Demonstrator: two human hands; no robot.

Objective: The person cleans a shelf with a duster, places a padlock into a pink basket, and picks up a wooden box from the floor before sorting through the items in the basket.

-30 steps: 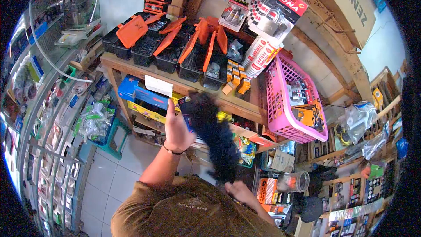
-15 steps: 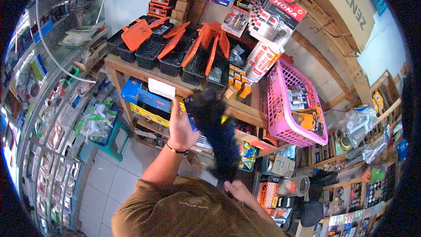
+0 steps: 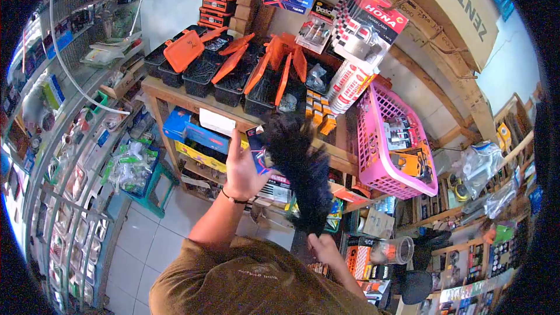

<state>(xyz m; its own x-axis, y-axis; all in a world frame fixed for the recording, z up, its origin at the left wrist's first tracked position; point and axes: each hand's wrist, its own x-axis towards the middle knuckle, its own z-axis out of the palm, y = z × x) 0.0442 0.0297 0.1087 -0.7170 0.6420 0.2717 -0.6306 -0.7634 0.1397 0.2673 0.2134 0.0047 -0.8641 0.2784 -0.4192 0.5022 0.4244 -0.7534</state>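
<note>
A black feather duster point(image 3: 302, 169) rises in front of me, its fluffy top near the edge of the wooden shelf. My right hand point(image 3: 324, 248) is wrapped round its lower end; the handle is mostly hidden. My left hand point(image 3: 244, 174) is raised to the left of the duster, palm upright and fingers stretched, with nothing in it. Behind the duster's top are black bins point(image 3: 228, 92) of small hardware with orange lids point(image 3: 231, 63) tipped up. Small orange-and-white boxes point(image 3: 318, 109) stand right of the duster's tip.
A pink basket point(image 3: 366, 149) with packaged goods stands to the right. Blue boxes point(image 3: 201, 137) fill the shelf under the bins. At left are a green stool point(image 3: 157, 189) and a glass display case point(image 3: 70, 198). Padlock packs point(image 3: 364, 32) hang above. A clear jar point(image 3: 402, 249) lies at lower right.
The duster and my right hand have shifted a little to the right, and the feathers are less blurred. My left hand has stayed raised in almost the same place.
</note>
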